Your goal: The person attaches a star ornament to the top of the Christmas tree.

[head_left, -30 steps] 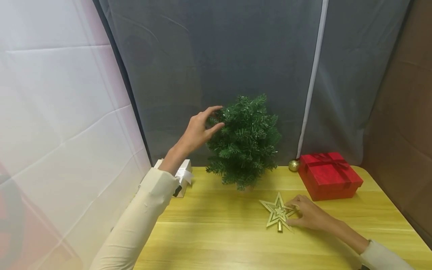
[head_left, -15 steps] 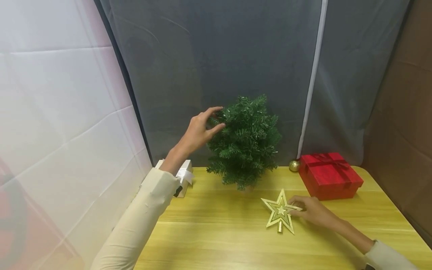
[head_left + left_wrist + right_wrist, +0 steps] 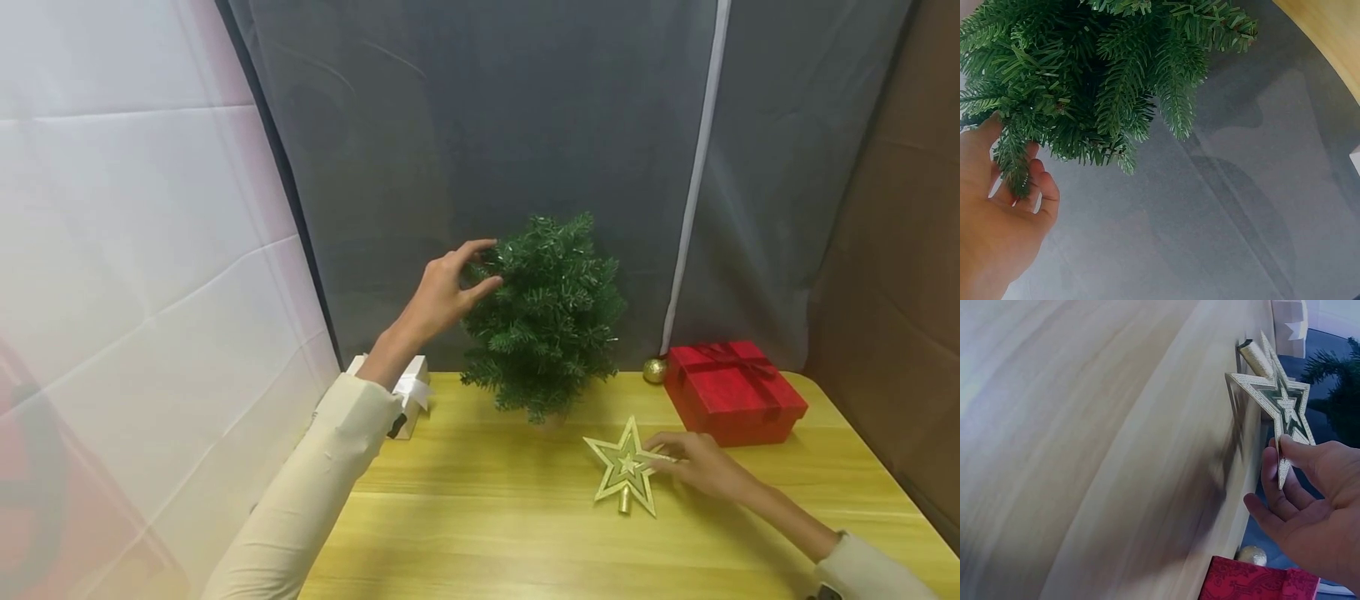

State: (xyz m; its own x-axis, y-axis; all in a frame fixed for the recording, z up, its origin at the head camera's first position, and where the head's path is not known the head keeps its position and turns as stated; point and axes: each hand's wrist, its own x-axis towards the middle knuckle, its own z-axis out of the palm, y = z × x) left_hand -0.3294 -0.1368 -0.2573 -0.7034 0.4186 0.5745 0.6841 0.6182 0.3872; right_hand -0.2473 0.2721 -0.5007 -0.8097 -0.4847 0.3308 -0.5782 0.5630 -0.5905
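Note:
A small green artificial Christmas tree [image 3: 551, 312] stands toward the back of the table. My left hand [image 3: 442, 292] is at its upper left side, thumb and fingers curled around branches. In the left wrist view, a sprig [image 3: 1013, 162] lies between the left hand's [image 3: 1013, 215] thumb and fingers. My right hand [image 3: 701, 465] pinches one point of a gold star tree topper [image 3: 626, 468] between thumb and fingers. The star is tilted, its short socket [image 3: 624, 500] pointing down toward the front. In the right wrist view, the star [image 3: 1282, 397] appears raised off the table.
A red gift box [image 3: 735, 392] with a dark ribbon sits at the back right of the wooden table [image 3: 465, 533]. Beside it is a gold bauble [image 3: 654, 371]. A white box [image 3: 411, 392] with a white bow is partly behind the left arm. Grey cloth [image 3: 570, 108] hangs behind.
My right hand has taken up the star by one point, tilting it up and shifting it slightly right. The left hand has stayed at the tree.

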